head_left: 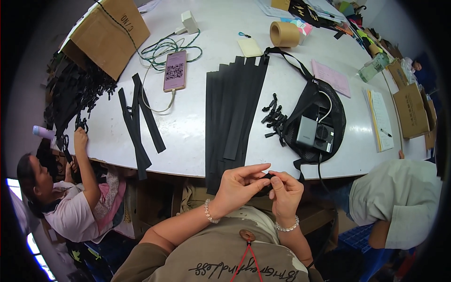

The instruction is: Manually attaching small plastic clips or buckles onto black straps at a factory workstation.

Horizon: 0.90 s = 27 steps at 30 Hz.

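My left hand [238, 187] and my right hand [285, 193] meet just off the table's near edge, in front of my chest. Thumbs and fingertips of both pinch a small black piece [267, 177]; the fingers cover most of it, so its exact kind is hidden. Just beyond my left hand, long flat black strips [224, 113] lie fanned side by side, their near ends hanging over the edge. Several small black toggle-like pulls [274, 117] are heaped right of the strips.
Right of the pulls lies a black mesh bag [337, 136] with a grey power bank [307, 131]. A phone [175, 70] on a cable, loose strips [132, 127], a tape roll [283, 34] and a carton [110, 37] share the white table [188, 136]. People sit at left and right.
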Available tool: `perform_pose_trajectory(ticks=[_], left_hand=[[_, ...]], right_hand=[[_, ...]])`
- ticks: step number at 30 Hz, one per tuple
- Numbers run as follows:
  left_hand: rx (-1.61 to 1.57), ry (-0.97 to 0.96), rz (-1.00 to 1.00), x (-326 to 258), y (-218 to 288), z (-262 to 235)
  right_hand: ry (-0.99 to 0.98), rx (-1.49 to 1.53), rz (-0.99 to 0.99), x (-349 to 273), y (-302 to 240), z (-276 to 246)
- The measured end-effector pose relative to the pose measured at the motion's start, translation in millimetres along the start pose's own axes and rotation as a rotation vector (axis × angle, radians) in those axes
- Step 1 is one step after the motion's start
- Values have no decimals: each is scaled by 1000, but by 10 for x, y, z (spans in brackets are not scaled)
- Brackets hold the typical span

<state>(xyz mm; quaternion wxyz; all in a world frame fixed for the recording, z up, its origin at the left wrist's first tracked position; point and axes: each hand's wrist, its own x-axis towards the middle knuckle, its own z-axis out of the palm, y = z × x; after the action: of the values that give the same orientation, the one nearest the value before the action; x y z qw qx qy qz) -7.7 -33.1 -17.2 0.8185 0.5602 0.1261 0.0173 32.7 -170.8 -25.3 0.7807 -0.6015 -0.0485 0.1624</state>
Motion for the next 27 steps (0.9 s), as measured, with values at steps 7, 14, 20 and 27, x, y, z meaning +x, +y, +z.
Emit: perform_pose_trajectory(ticks=[7,14,20,27], left_hand=[[110,41,111,13,-42,13],[264,-21,239,30,-58,-2],[85,66,146,38,36,55],[135,36,17,46,110,-17]], right_hand=[[168,189,16,-27,88,123],[199,491,219,-16,158,75],[165,340,88,-17,160,83],[74,294,11,14,108,86]])
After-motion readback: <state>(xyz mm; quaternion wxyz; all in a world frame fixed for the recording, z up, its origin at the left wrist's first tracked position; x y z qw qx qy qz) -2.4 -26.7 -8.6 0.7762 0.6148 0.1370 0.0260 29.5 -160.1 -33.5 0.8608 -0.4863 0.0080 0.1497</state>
